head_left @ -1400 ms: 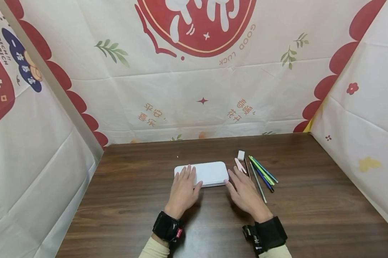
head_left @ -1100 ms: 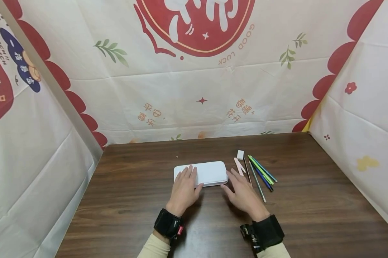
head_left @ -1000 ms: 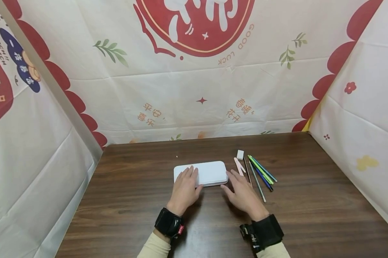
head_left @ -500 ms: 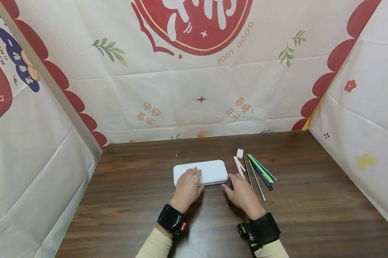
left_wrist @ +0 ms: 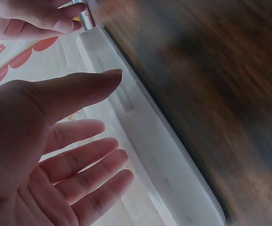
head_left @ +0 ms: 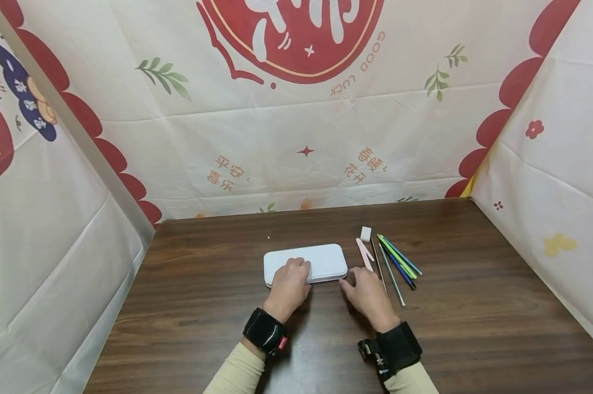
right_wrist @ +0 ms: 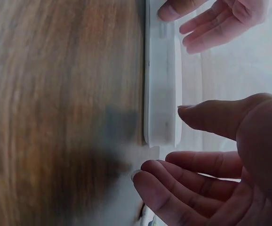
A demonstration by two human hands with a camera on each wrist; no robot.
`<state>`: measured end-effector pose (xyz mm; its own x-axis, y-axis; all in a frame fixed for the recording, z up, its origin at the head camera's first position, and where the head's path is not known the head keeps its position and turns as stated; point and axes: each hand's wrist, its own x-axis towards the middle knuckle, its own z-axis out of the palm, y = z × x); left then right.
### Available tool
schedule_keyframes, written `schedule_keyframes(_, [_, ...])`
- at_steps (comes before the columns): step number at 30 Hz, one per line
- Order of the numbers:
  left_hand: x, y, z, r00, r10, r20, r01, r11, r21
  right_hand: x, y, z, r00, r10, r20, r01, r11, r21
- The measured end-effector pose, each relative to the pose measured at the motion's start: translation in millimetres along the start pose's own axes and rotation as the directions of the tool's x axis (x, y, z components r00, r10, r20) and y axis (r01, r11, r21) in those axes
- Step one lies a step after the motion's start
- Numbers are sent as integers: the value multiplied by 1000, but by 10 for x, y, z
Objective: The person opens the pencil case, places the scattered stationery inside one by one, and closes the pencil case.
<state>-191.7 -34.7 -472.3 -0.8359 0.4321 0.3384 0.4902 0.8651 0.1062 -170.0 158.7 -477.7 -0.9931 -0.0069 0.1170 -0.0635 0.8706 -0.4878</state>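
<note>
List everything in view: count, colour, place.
Table: one, brown, underneath.
Printed cloth walls: three, mostly white, around the table.
Flat case: one, white, mid-table.
Y-shaped item: one, pink, right of the case.
Small block: one, white, behind the pink item.
Pens or pencils: at least five, dark, grey-green, blue, green, teal, rightmost.
Speck: one, pale, beyond the case.
Wristbands: two, black.
Sleeves: two, cream.
Left hand: one, over the case.
Right hand: one, beside the case.
</note>
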Motion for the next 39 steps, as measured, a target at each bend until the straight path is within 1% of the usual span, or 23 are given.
schedule_keyframes(3, [1, -5, 13, 1000, 12, -2, -12, 1000, 20, 13, 12, 28, 1000, 4, -5, -3, 1000, 13])
schedule_keyframes(10, [24, 2, 62, 998, 46, -36, -43, 995, 96, 35, 7, 55, 1000, 13, -7, -13, 999, 40])
schedule_keyframes(17, [45, 30, 55, 999, 52, 10, -53, 985, 164, 54, -16, 77, 1000, 21, 1, -21, 999, 50])
schedule_keyframes(20, [46, 44, 53, 997, 70, 32, -75, 975, 209, 62, -21, 88, 1000, 29, 11, -30, 998, 55])
schedule_keyframes(23, [53, 64, 48, 994, 95, 60, -108, 960, 260, 73, -30, 92, 999, 41, 20, -42, 998, 57])
schedule_keyframes(27, [61, 87, 58, 986, 135, 96, -160, 929, 333, 91, -35, 98, 999, 51, 20, -51, 998, 41])
schedule_keyframes(30, [52, 95, 85, 982, 159, 103, -187, 906, 380, 98, -37, 100, 998, 56, 18, -57, 998, 39])
schedule_keyframes(32, [45, 103, 96, 980, 172, 99, -198, 894, 402, 99, -40, 99, 998, 62, 20, -63, 997, 46])
schedule_keyframes(35, [46, 119, 100, 978, 181, 102, -207, 887, 412, 97, -47, 92, 997, 72, 29, -74, 996, 59])
schedule_keyframes(39, [58, 142, 95, 976, 168, 137, -210, 889, 406, 93, -47, 92, 995, 85, 43, -88, 994, 71])
